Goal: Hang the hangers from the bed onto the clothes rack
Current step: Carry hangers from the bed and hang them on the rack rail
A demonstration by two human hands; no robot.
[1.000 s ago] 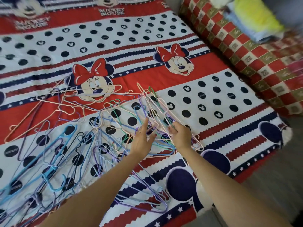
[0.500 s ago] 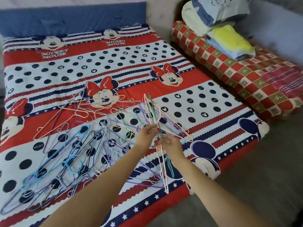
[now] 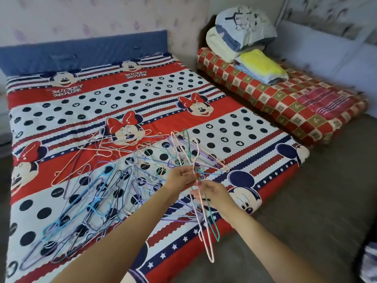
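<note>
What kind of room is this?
Most likely a bedroom: a bed with a headboard, a second mattress beside it, and folded bedding stacked there.

Both hands, left hand (image 3: pixel 180 177) and right hand (image 3: pixel 214 194), grip a bunch of hangers (image 3: pixel 204 213) above the bed (image 3: pixel 142 94).

Bright, soft daylight, faint shadows; wide-angle bending and slight blur at the edges.
</note>
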